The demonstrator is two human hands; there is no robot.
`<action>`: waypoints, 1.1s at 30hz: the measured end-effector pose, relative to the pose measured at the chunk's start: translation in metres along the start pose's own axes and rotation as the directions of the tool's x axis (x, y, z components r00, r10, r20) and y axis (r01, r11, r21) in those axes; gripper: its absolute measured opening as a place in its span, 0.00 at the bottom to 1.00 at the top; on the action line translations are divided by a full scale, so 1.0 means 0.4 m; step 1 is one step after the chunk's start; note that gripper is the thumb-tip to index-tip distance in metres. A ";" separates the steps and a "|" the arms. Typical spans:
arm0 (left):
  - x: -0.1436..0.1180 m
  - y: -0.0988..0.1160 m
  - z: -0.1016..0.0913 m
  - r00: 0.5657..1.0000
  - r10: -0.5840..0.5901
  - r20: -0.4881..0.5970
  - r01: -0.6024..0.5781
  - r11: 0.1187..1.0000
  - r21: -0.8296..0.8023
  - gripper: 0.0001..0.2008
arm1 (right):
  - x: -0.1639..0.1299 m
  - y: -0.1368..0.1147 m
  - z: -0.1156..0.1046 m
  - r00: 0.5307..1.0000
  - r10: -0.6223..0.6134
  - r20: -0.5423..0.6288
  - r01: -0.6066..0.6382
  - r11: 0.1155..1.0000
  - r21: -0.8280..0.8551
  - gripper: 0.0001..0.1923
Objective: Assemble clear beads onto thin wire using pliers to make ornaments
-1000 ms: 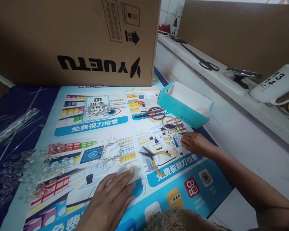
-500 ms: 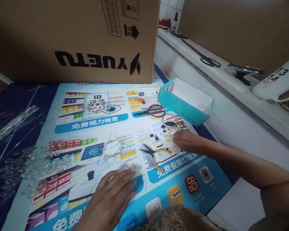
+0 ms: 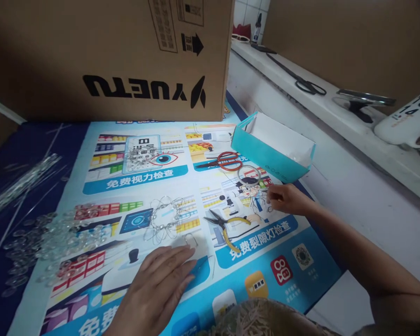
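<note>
My left hand [image 3: 161, 280] lies flat on the printed sheet, fingers stretched out and holding nothing. Just beyond its fingertips is a short bent wire [image 3: 192, 239]. My right hand [image 3: 285, 198] is curled closed at the sheet's right side, and whatever its fingers may hold is hidden. Thin wire pieces [image 3: 258, 201] lie beside its fingertips. A ring of clear beads with wire loops [image 3: 165, 215] rests beyond my left hand. Between the hands lie pliers with yellow handles [image 3: 225, 225]. Red-handled scissors [image 3: 227, 161] and a wire coil [image 3: 249, 175] are farther back.
Loose clear beads [image 3: 61, 240] spread over the left side, with a bundle of clear strips [image 3: 24, 182] behind them. An open turquoise box [image 3: 266, 156] stands at the back right. A large cardboard box [image 3: 143, 56] blocks the far side. A ledge [image 3: 322, 109] holds several items.
My right hand has moved a little to the right, still curled, uncovering more of the thin wires. My left hand stays about where it was. The view has shifted slightly.
</note>
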State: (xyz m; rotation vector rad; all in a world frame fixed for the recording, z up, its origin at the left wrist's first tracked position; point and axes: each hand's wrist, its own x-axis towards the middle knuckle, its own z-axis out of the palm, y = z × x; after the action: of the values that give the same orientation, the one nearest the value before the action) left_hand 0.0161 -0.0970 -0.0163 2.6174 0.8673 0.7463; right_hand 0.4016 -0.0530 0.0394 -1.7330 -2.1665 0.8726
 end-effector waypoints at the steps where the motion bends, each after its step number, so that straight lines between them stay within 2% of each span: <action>1: 0.001 0.002 -0.001 1.000 -0.020 -0.010 0.020 0.999 -0.026 0.15 | -0.001 -0.005 -0.002 0.999 0.033 0.030 -0.036 0.995 0.090 0.04; 4: 0.017 0.013 -0.007 0.994 -0.098 0.039 0.102 0.987 -0.127 0.15 | 0.003 -0.043 0.006 0.989 0.026 0.148 -0.073 0.943 0.325 0.04; 7: 0.065 0.031 -0.017 0.970 -0.206 0.129 0.233 0.941 -0.247 0.15 | 0.015 -0.115 0.033 0.959 -0.109 0.260 -0.045 0.851 0.524 0.03; 10: 0.136 0.052 -0.027 0.930 -0.313 0.192 0.364 0.850 -0.381 0.16 | 0.034 -0.191 0.072 0.915 -0.235 0.327 0.017 0.833 0.553 0.02; 13: 0.194 0.063 -0.029 0.904 -0.370 0.214 0.427 0.758 -0.494 0.14 | 0.058 -0.237 0.115 0.890 -0.306 0.336 0.089 0.842 0.532 0.03; 18: 0.205 0.057 -0.018 0.857 -0.456 0.240 0.503 0.639 -0.583 0.12 | 0.094 -0.258 0.162 0.899 -0.305 0.313 0.135 0.875 0.465 0.02; 20: 0.192 0.046 -0.015 0.837 -0.502 0.219 0.525 0.624 -0.579 0.12 | 0.097 -0.257 0.169 0.912 -0.300 0.280 0.180 0.906 0.383 0.02; 21: 0.185 0.039 -0.016 0.827 -0.524 0.203 0.533 0.618 -0.577 0.11 | 0.095 -0.254 0.172 0.927 -0.287 0.241 0.213 0.933 0.290 0.04; 23: 0.174 0.021 -0.022 0.798 -0.579 0.168 0.554 0.595 -0.582 0.10 | 0.081 -0.245 0.180 0.959 -0.255 0.122 0.258 0.966 -0.006 0.11; 25: 0.167 0.003 -0.030 0.758 -0.635 0.150 0.580 0.551 -0.600 0.10 | 0.056 -0.233 0.196 0.972 -0.233 0.015 0.225 0.918 -0.326 0.28; 26: 0.166 -0.006 -0.035 0.742 -0.654 0.147 0.587 0.527 -0.615 0.10 | 0.042 -0.226 0.208 0.975 -0.220 0.032 0.213 0.883 -0.420 0.35; 27: 0.165 -0.013 -0.040 0.731 -0.666 0.145 0.587 0.507 -0.631 0.10 | 0.028 -0.221 0.220 0.977 -0.207 0.054 0.207 0.854 -0.476 0.38; 33: 0.170 -0.033 -0.054 0.734 -0.671 0.104 0.508 0.441 -0.740 0.10 | 0.003 -0.205 0.277 0.989 -0.144 0.045 0.143 0.799 -0.584 0.25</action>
State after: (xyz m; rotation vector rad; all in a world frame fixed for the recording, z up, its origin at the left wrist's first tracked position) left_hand 0.0445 -0.0423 0.0221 1.3700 1.1481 0.9058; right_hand 0.2769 -0.0954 -0.0013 -1.7562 -2.7185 0.1477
